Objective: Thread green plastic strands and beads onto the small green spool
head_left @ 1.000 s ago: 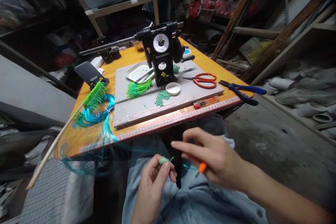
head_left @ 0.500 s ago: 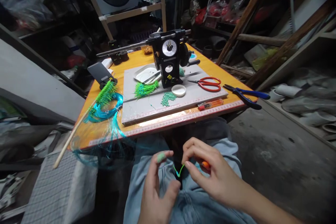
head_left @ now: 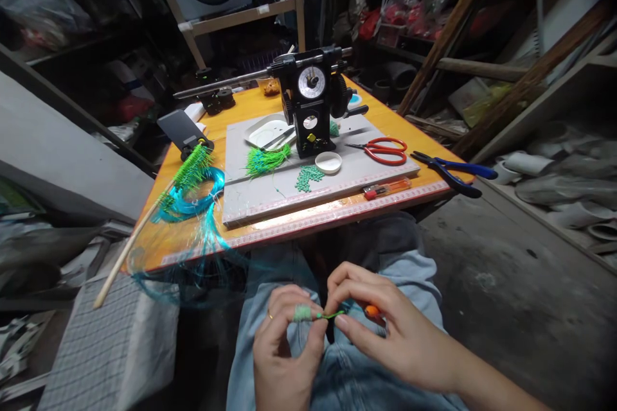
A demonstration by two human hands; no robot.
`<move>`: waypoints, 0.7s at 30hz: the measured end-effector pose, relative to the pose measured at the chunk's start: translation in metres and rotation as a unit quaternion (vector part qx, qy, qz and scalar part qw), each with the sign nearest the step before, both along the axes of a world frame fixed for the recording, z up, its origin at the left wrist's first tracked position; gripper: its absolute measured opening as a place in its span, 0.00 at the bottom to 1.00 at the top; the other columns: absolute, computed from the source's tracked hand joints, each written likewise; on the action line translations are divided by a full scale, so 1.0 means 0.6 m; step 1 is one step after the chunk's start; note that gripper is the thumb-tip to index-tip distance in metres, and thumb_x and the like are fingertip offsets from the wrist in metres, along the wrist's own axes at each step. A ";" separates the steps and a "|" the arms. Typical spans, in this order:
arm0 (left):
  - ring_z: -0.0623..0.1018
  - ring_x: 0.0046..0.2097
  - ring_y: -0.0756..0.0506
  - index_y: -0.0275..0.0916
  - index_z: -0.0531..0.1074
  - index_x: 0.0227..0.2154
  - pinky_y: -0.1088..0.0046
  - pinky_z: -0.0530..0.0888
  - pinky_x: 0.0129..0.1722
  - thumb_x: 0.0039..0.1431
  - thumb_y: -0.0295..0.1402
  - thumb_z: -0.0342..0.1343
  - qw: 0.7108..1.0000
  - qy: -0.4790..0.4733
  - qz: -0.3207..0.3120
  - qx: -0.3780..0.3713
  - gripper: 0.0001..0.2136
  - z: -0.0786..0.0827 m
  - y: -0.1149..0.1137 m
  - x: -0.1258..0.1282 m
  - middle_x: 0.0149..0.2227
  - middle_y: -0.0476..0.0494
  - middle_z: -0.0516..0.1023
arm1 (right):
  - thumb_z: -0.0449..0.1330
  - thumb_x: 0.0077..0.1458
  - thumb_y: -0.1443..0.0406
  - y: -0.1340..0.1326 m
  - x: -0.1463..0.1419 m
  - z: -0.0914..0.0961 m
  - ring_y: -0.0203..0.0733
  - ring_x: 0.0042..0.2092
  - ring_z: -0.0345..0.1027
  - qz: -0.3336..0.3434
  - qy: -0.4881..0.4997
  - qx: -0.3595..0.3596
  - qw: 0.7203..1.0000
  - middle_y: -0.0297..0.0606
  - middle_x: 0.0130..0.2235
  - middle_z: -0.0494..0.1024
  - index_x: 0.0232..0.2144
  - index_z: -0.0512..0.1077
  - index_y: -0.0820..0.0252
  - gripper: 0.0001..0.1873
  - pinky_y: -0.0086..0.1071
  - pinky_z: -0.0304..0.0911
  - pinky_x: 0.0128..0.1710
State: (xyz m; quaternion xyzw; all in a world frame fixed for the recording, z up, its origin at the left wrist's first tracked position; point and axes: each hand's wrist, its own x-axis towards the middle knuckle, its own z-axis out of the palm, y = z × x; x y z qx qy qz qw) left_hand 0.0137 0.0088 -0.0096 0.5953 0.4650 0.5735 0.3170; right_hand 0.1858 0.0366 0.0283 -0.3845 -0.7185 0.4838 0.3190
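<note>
Above my lap, a short bright-green strand [head_left: 332, 315] spans the small gap between my hands. My left hand [head_left: 289, 334] is closed in a pinch on one end, near a small green knot or bead. Green tape [head_left: 302, 313] wraps its index finger, and a ring is on another finger. Thumb and index finger of my right hand [head_left: 380, 321] pinch the strand's other end. A small orange thing [head_left: 372, 311], perhaps a tool handle, is tucked in the curled fingers of that hand; the rest of it is hidden.
On the orange table [head_left: 380, 93] stands a black device with a dial [head_left: 312, 82]. Around it lie green strands [head_left: 267, 159], green beads [head_left: 308, 178], a white dish [head_left: 328, 162], red-handled scissors [head_left: 385, 150], blue-handled pliers [head_left: 453, 170], a cutter [head_left: 385, 188] and coiled blue line [head_left: 216, 186].
My left hand has closed from spread fingers into a pinch on the strand. The strand has gone from a bent V to nearly straight, and the hands are closer together.
</note>
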 end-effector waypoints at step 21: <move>0.72 0.36 0.44 0.40 0.70 0.27 0.70 0.69 0.38 0.53 0.22 0.56 0.981 -0.133 -0.062 -0.128 0.06 -0.015 0.002 0.006 0.30 0.46 0.71 | 0.55 0.57 0.72 0.001 -0.017 -0.006 0.38 0.41 0.66 0.001 -0.010 0.013 1.000 0.34 0.39 0.69 0.32 0.66 0.56 0.06 0.31 0.61 0.40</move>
